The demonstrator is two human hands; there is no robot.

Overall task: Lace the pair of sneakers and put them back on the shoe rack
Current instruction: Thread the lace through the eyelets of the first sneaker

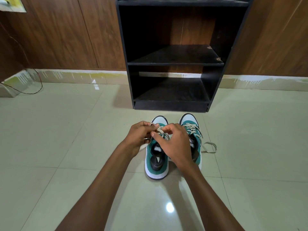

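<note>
- Two green and white sneakers stand side by side on the shiny floor [66, 130], just in front of the black shoe rack [173, 64], toes pointing at it.
- The left hand [139, 135] has its fingers curled, pinching the beige lace [160, 130] of the left sneaker [156, 164].
- The right hand [175, 144] pinches the same lace with thumb and first finger; its other fingers bend loosely.
- The right sneaker [190, 124] is laced, and its lace end [210, 147] lies looped on the floor beside it.
</note>
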